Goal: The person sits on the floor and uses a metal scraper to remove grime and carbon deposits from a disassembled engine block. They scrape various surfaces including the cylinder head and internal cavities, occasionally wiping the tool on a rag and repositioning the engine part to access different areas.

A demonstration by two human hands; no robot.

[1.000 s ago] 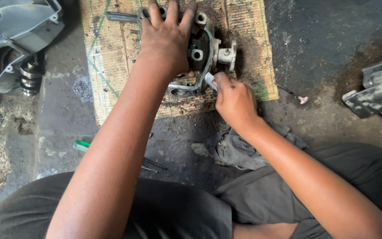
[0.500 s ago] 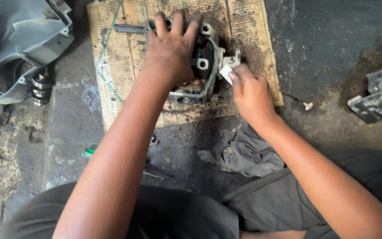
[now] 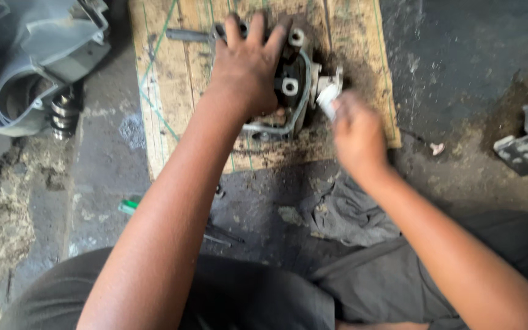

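1. The left hand [image 3: 249,67] presses flat, fingers spread, on the grey cast-metal engine casing [image 3: 291,85], which lies on the worn cardboard sheet [image 3: 172,91].
2. The right hand [image 3: 359,134] pinches a small pale strip [image 3: 328,98] against the casing's right edge.
3. Risk: that blurred strip may slip and nick fingertips.

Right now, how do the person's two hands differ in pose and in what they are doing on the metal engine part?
The left hand lies flat, fingers spread, pressing on top of the metal engine part; the right hand is curled, pinching a small pale piece against the part's side. The left hand looks sharp; the right hand is blurred. Both are bare and work over the stained cardboard sheet.
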